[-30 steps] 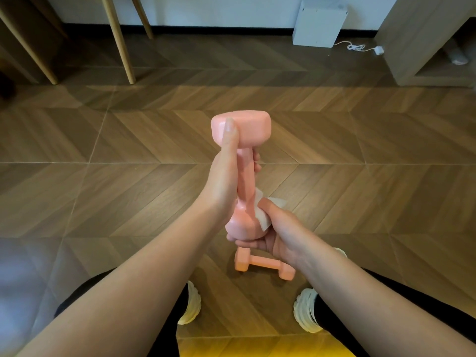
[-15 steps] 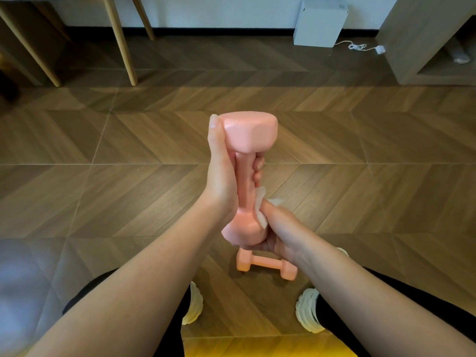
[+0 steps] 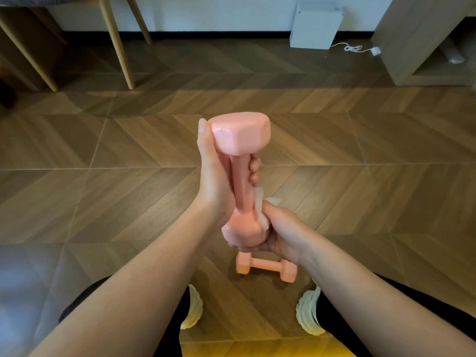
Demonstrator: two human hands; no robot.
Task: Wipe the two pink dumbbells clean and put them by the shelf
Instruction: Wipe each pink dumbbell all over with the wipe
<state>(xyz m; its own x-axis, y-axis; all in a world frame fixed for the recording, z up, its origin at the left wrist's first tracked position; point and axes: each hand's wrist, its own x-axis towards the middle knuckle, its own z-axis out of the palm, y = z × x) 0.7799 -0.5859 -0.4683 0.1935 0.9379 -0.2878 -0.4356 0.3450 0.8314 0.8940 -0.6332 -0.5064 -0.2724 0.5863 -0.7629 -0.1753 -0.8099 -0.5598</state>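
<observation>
A pink dumbbell (image 3: 239, 136) stands upright in the middle of the frame, held above the floor, its upper head tilted slightly toward the camera and its lower head down near the person's wrists. The left hand (image 3: 213, 181) grips its handle from the left side, fingers curled round the bar so their tips show on the right of it, and the thumb lies straight up along the left face of the upper head. The right hand (image 3: 283, 233) cups the lower head from the right and below, its fingers curled under it, and its thumb pinches a crumpled white wipe (image 3: 258, 198) against the spot where the handle meets that head. Just below the hands, in the lower middle of the frame, the second pink dumbbell (image 3: 265, 266) lies on its side on the wooden floor (image 3: 103, 176), partly hidden by the right wrist. It rests between and slightly ahead of two white shoes (image 3: 192, 309), with black trouser legs at the bottom edge. The shelf (image 3: 412, 47), a pale wooden unit with an open lower compartment, stands in the upper right corner, well apart from both dumbbells. To its left a white box (image 3: 315, 27) sits against the wall, with a white cable (image 3: 355, 48) trailing on the floor beside it. Slanted wooden furniture legs (image 3: 116, 42) stand in the upper left.
</observation>
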